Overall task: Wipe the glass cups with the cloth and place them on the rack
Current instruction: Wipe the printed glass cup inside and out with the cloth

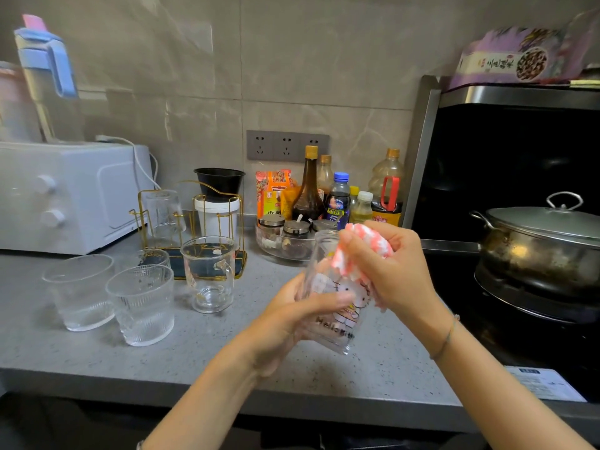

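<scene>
- Clear glass cup with a printed cartoon cat point(334, 329) is held tilted above the grey speckled counter point(194, 352), mouth toward twelve o'clock.
- Left hand point(289, 323), from seven o'clock, curls round the cup's wall.
- Right hand point(389, 274), from five o'clock, pinches a bunched pink-and-white cloth point(367, 241) at the rim.
- Gold wire rack point(194, 203), at ten o'clock, carries one upturned clear glass point(165, 216).

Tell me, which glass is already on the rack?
The clear glass on the gold rack's left side; four others stand on the counter, and one is held.
</scene>
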